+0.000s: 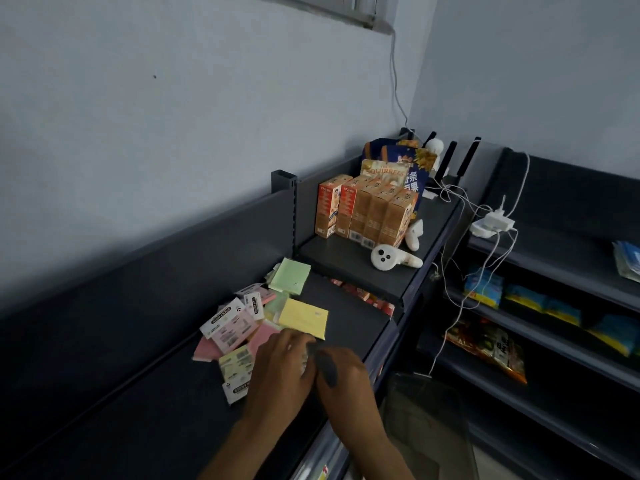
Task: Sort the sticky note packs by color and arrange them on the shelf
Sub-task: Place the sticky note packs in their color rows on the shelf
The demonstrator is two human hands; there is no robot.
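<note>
Both hands, left hand point(280, 365) and right hand point(341, 372), meet; their grip I cannot tell. Sticky note packs point(242, 323) seem light, slippery; hold by edges.

My left hand point(280, 372) and right hand point(341, 375) meet over something blurred; I can't tell what either grips. The near sticky note packs point(235, 368) lie partly under my left hand, labels unreadable
</note>
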